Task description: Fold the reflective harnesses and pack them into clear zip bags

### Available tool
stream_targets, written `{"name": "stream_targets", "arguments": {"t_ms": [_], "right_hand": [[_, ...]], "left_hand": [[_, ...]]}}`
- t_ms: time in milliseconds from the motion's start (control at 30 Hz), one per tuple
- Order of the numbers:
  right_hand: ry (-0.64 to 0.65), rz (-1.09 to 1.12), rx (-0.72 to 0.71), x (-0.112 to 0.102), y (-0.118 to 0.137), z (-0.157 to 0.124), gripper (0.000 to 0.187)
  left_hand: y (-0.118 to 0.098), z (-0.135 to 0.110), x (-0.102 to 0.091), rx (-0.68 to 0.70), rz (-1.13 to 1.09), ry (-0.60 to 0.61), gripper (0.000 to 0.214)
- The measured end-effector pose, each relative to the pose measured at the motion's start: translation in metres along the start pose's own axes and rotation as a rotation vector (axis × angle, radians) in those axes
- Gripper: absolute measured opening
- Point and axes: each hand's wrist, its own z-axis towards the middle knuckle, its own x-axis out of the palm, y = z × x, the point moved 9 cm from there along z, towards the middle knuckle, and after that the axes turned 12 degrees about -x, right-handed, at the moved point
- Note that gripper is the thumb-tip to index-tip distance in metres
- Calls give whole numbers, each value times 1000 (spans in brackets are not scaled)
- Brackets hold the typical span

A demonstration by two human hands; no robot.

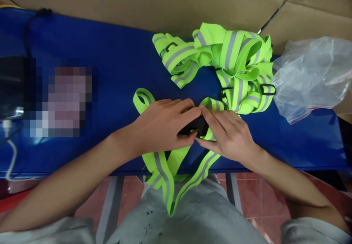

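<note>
A neon-green strap with a grey reflective stripe [165,174] lies across the near edge of the blue table top [115,64] and hangs down over my lap. Both hands meet at a black plastic buckle [195,125] on that strap. My left hand [162,126] has its fingers curled over the buckle's left side. My right hand [228,134] pinches the buckle's right end, thumb below and fingers above. Most of the buckle is hidden under the fingers.
A tangled pile of the same green reflective straps [225,60] lies at the back right. A crumpled clear plastic bag [310,75] sits at the right edge. Brown cardboard [137,2] lines the far side. A dark device with a white cable [11,152] is at the left.
</note>
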Motion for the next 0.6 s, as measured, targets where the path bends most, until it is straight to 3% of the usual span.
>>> {"name": "stream_targets", "arguments": {"t_ms": [100,233,367,500,600], "right_hand": [[12,-26,-45,-2,4,1,67],[3,-7,-56,-4,5,2,57],[-30,-8,-41,-7,4,2,54],[-31,-3,-12,-8,-2,1,53],[-42,-7,18,-8,-8,-1,54]], "left_hand": [[-3,0,-3,12,86,-64,22],[-11,-1,-4,88,159,-89,6],[-13,-2,-7,100,181,-125,2],[-8,-2,-12,55,175,-137,6],[2,-2,-9,8,104,-48,25]]}}
